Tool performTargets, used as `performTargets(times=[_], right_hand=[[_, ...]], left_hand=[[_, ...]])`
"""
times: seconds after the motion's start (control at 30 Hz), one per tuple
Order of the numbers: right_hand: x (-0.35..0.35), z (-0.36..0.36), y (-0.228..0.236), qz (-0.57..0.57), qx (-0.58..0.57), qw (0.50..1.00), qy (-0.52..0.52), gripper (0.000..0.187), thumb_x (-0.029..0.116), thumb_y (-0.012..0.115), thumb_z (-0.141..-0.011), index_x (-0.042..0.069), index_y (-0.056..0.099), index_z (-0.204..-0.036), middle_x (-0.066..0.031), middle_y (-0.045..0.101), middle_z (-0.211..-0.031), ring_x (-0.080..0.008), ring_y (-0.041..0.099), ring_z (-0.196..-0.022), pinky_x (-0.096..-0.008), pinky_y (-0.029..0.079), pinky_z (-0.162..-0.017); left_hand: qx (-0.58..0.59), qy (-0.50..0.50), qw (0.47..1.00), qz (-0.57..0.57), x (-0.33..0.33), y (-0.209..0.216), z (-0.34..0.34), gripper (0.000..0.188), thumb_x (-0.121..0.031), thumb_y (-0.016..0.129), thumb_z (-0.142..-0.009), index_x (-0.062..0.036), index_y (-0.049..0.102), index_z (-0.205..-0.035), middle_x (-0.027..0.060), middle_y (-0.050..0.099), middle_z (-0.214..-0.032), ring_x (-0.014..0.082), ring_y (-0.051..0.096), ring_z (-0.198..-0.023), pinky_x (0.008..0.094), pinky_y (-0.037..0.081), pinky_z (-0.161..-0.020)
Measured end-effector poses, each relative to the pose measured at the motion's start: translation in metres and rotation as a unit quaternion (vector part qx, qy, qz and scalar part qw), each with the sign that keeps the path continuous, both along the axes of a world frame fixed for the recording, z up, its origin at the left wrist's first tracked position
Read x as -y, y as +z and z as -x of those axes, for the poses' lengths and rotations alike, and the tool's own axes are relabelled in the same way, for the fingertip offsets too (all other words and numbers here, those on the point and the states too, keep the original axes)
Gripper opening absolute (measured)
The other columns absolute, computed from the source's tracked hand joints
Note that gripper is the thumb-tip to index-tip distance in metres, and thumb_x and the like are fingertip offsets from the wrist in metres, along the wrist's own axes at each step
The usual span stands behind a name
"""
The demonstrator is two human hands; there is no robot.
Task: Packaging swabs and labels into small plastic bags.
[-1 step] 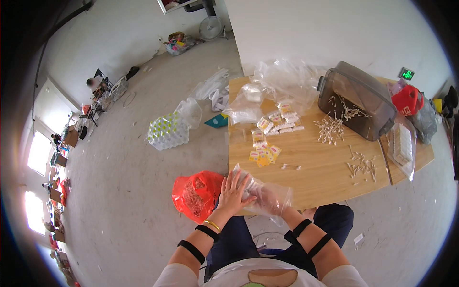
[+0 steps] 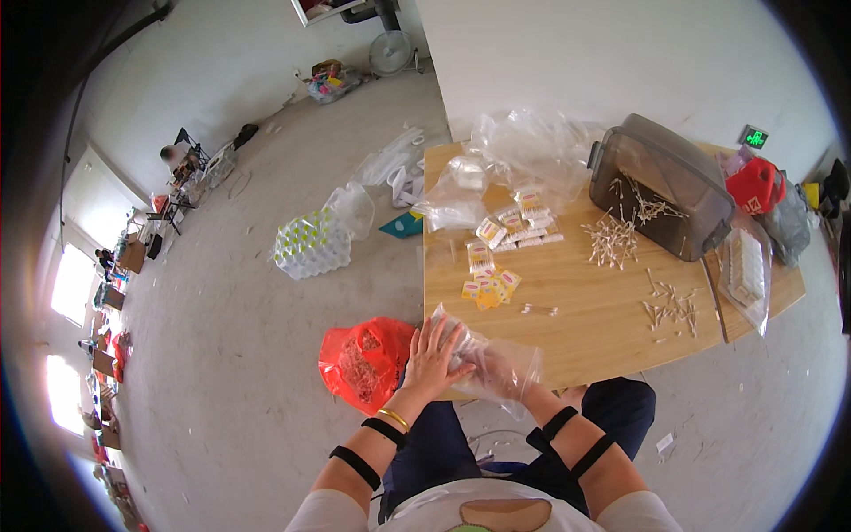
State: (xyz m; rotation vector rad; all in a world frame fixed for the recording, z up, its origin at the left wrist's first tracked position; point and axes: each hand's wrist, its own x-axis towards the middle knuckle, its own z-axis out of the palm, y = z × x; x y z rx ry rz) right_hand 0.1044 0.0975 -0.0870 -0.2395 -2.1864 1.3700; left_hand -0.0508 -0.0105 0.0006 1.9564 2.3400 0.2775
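Note:
At the table's near edge, my left hand (image 2: 431, 356) lies with fingers stretched over the closed end of a clear plastic bag (image 2: 525, 356). My right hand (image 2: 502, 372) is inside that bag, reaching in from the right; the plastic blurs its fingers, and whether it holds anything is hidden. Just beyond the bag lie a few cotton swabs (image 2: 539, 309). Farther off are yellow printed cards (image 2: 493, 288) and several small cotton swab packs (image 2: 511, 225). Loose swabs form a heap (image 2: 612, 241) and a looser scatter (image 2: 671, 308) on the right.
A grey plastic bin (image 2: 660, 182) lies tipped on the wooden table (image 2: 585, 341), swabs inside. Crumpled clear bags (image 2: 532, 142) cover the far left corner. A red bag (image 2: 341, 355) stands left of the table. Bagged white packs (image 2: 745, 270) and a red container (image 2: 755, 186) are at right.

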Motion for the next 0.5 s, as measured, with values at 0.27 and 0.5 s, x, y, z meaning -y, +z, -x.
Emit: performTargets(times=[0.27,0.5], right_hand=[[0.005,-0.003,0.011,-0.105,0.16,0.98,-0.062,0.018,0.02,0.058,-0.093,0.006,0.066,-0.1,-0.0156,0.067,-0.099,-0.0381,0.064,-0.09,-0.0469,0.05,-0.076],[0.002,-0.016,-0.007,-0.217,0.104,0.969,-0.056,0.025,0.021,0.059,-0.091,0.007,0.064,-0.111,-0.0123,0.064,-0.113,-0.0324,0.06,-0.108,-0.0437,0.05,-0.091]], left_hand=[[-0.031,0.01,0.999,-0.011,-0.002,-0.004,-0.01,0.082,-0.049,0.064,-0.087,-0.0136,0.033,-0.153,0.0133,0.027,-0.159,0.0395,0.022,-0.148,0.0596,0.023,-0.116],[-0.05,0.046,0.998,-0.007,-0.006,-0.006,-0.021,0.079,-0.036,0.068,-0.086,-0.0132,0.033,-0.153,0.0114,0.026,-0.16,0.0397,0.023,-0.147,0.0588,0.033,-0.106]])
